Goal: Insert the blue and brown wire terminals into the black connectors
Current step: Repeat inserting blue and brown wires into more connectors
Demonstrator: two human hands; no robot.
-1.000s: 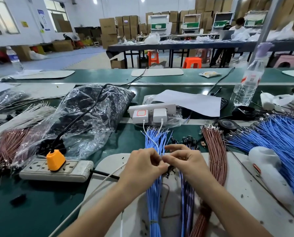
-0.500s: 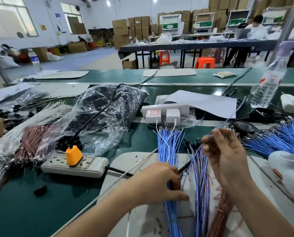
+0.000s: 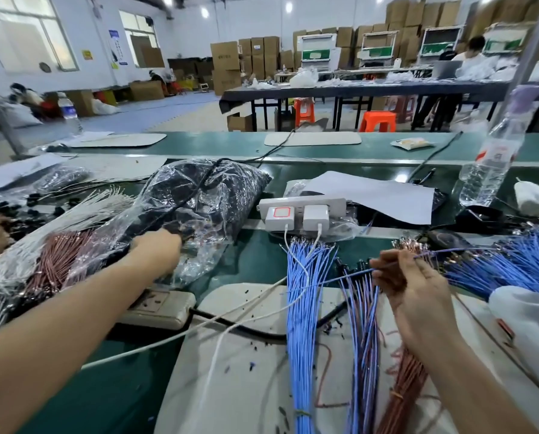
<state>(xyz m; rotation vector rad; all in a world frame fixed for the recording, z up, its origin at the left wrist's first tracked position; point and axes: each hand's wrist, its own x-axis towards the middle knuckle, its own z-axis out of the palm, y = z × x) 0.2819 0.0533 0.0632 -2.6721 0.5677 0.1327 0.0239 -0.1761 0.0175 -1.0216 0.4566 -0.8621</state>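
From the head camera, the left hand [image 3: 157, 247] reached far and to the left. Its forearm lay low over the green desk [image 3: 255, 264], the back of the hand was up, and the fingers were pushed into the mouth of the crumpled clear plastic bag of black connectors [image 3: 205, 202]. The plastic and the dark parts hid the fingertips, so it could not be told whether that grip was apart or closed on anything.

The right hand [image 3: 409, 286] was raised just above the near right of the desk, palm turned left, thumb and forefinger curled. Its grip was clamped on a single thin blue wire [image 3: 349, 275]. The wire ran slantwise through the fingers from near left to far right, toward the big heap of loose blue wires [image 3: 512, 267].

Three bundles lay side by side on the white rounded work mat [image 3: 246, 371], running near to far. A tied bundle of blue wires [image 3: 302, 324] was on the left and a mixed bundle of blue and brown wires [image 3: 363, 333] in the middle. A bundle of brown wires [image 3: 403, 389] on the right lay partly under the right forearm.

Beyond them stood a white power strip with two white chargers [image 3: 302, 211], with a white sheet of paper [image 3: 371, 192] just behind it. A clear plastic water bottle [image 3: 490, 164] stood upright at the far right. A beige power strip [image 3: 161, 305] lay under the left forearm, near the bag.
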